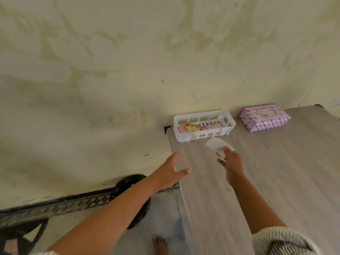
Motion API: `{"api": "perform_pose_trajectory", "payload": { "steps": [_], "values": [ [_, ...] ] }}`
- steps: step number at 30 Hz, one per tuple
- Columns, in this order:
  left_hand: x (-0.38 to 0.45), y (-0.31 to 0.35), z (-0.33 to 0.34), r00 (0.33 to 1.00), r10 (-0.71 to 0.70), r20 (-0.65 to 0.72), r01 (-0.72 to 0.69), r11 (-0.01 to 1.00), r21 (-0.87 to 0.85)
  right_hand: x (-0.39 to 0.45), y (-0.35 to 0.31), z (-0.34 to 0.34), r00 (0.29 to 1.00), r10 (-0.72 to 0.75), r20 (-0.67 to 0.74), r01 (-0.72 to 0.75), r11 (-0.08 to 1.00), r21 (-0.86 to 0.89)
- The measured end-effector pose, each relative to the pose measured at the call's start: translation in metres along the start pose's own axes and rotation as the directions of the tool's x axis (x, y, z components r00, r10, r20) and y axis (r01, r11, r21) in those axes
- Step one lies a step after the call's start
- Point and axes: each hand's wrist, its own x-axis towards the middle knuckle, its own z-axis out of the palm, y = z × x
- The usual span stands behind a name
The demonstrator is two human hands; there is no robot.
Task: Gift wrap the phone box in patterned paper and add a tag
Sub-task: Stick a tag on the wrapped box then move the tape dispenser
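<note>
Head view: basket (204, 126) contents blurred, indistinct.

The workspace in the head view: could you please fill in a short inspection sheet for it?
Surface: grey wood-grain table pushed against a stained cream wall.
Job's things: wrapped box in pink-patterned paper lies at the table's far edge, a label on top; the right hand pinches a white paper piece.
Clutter: white plastic basket beside the box, holding pinkish and yellow items, too blurred to name.
Grippers: left hand open, fingers straight, at the table's left edge.
Cables: nothing seen.
Surroundings: black metal frame at the wall; a bare foot on the floor.
</note>
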Motion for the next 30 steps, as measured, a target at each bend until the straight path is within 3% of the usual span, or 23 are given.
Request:
{"api": "perform_pose_trajectory", "payload": {
  "steps": [5, 11, 16, 21, 23, 25, 27, 30],
  "values": [
    [0.062, 0.022, -0.010, 0.998, -0.051, 0.036, 0.055, 0.988, -0.142, 0.059, -0.028, 0.014, 0.996, 0.077, -0.035, -0.070, 0.981, 0.183],
    [0.093, 0.031, -0.012, 0.998, -0.065, -0.001, 0.064, 0.983, -0.171, 0.087, -0.035, 0.026, 0.994, 0.063, -0.093, -0.042, 0.978, 0.206],
    [0.095, 0.025, -0.013, 0.998, -0.057, -0.003, 0.056, 0.985, -0.162, 0.086, -0.022, 0.027, 0.991, 0.086, -0.104, -0.069, 0.985, 0.159],
    [0.077, 0.012, -0.017, 0.990, -0.039, -0.136, 0.005, 0.970, -0.244, 0.061, -0.018, 0.040, 0.978, 0.063, -0.199, -0.054, 0.997, 0.049],
    [0.058, -0.004, -0.021, 0.980, -0.047, -0.195, -0.008, 0.963, -0.269, 0.030, -0.007, 0.054, 0.991, 0.021, -0.132, -0.026, 0.999, -0.033],
    [0.034, -0.019, -0.028, 0.967, -0.050, -0.251, -0.037, 0.943, -0.331, -0.008, 0.010, 0.074, 0.999, -0.021, 0.024, 0.024, 0.991, -0.132],
    [0.008, -0.039, -0.036, 0.951, -0.090, -0.294, -0.039, 0.913, -0.406, -0.046, 0.032, 0.097, 0.979, -0.051, 0.196, 0.094, 0.972, -0.215],
    [-0.028, -0.077, -0.047, 0.912, -0.148, -0.382, -0.007, 0.927, -0.376, -0.088, 0.063, 0.131, 0.929, -0.044, 0.367, 0.157, 0.945, -0.286]
  ]
}}
